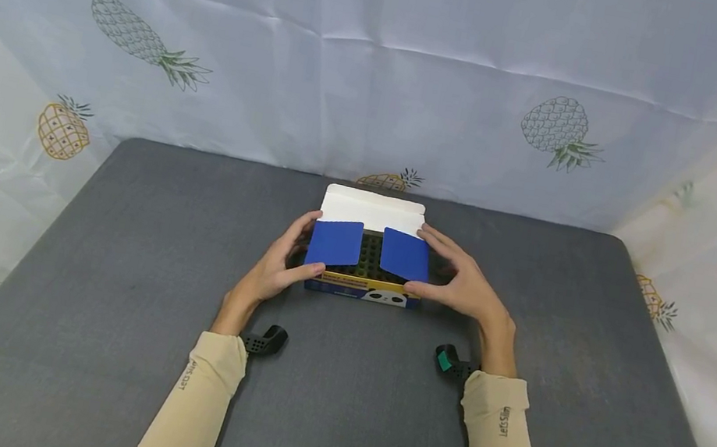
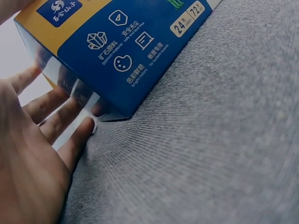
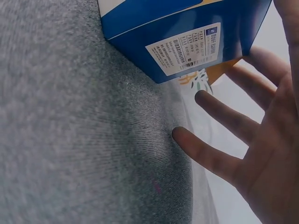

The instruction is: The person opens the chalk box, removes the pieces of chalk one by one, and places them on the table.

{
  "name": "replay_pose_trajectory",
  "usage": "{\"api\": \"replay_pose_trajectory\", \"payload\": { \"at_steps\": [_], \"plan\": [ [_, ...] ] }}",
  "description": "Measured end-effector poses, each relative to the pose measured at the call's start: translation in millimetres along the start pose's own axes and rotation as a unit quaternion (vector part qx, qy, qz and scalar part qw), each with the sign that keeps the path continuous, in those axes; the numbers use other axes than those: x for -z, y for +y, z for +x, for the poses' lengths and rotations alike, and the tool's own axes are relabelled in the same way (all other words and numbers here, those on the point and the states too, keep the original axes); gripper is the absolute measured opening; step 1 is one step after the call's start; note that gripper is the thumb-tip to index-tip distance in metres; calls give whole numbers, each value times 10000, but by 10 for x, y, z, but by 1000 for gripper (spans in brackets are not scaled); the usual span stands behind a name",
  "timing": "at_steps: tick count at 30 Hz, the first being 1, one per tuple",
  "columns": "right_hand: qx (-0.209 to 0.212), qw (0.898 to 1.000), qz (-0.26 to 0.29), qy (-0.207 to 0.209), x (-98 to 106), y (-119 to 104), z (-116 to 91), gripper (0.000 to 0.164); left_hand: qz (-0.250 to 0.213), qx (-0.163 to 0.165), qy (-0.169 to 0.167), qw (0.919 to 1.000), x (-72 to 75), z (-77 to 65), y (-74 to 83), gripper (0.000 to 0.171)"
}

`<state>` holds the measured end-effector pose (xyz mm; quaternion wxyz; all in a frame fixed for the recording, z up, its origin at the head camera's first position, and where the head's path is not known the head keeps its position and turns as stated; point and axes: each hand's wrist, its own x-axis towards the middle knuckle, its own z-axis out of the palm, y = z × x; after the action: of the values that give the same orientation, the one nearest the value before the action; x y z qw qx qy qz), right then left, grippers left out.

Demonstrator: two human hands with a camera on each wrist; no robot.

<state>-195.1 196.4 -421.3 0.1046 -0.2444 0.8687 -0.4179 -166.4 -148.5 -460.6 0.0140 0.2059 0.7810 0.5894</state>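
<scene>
A blue and yellow chalk box (image 1: pixel 348 287) with a panda print sits on the table, its white-lined lid (image 1: pixel 371 210) raised at the back. Two blue side flaps (image 1: pixel 335 242) fold partly over a dark grid with holes (image 1: pixel 370 256). My left hand (image 1: pixel 276 265) holds the box's left end, thumb on the front edge; in the left wrist view several fingers (image 2: pixel 51 109) lie along that end. At the right end, my right hand (image 1: pixel 466 283) spans it with thumb in front and fingertips at the back. A white label (image 3: pixel 187 49) shows there; the lower fingers are spread apart from it.
The box stands near the back of a dark grey table (image 1: pixel 339 426). Behind it hangs a white curtain (image 1: pixel 349 111) with pineapple prints, which also covers the sides. Black wrist mounts (image 1: pixel 266 340) sit at both wrists.
</scene>
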Motion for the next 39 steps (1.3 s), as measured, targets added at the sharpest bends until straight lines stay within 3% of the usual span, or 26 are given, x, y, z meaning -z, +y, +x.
{"api": "replay_pose_trajectory", "payload": {
  "at_steps": [4, 9, 16, 22, 28, 35, 39],
  "plan": [
    [-40, 10000, 0, -30, -1, -2, 0, 92, 15, -54, -10, 10000, 10, -4, 4, 85],
    [-35, 10000, 39, -73, -2, 1, 2, 91, 478, -389, 146, 9980, 18, 4, 54, 85],
    [-78, 9999, 42, -98, 11, 0, 0, 91, 1248, -822, 463, 9877, 42, 169, 338, 107],
    [-130, 9999, 76, -77, 7, -7, 8, 91, 1245, -1055, 60, 9866, 43, 368, 539, 98],
    [-145, 9998, 120, -78, -14, -2, 5, 91, 1384, -765, -359, 9868, 10, 466, 608, 92],
    [-143, 9998, 146, -77, -10, 14, 14, 92, 1386, -773, -402, 9865, 54, 465, 616, 68],
    [-129, 9997, 176, -72, 1, 26, 8, 92, 1367, -893, -356, 9859, 145, 447, 646, 65]
  ]
}}
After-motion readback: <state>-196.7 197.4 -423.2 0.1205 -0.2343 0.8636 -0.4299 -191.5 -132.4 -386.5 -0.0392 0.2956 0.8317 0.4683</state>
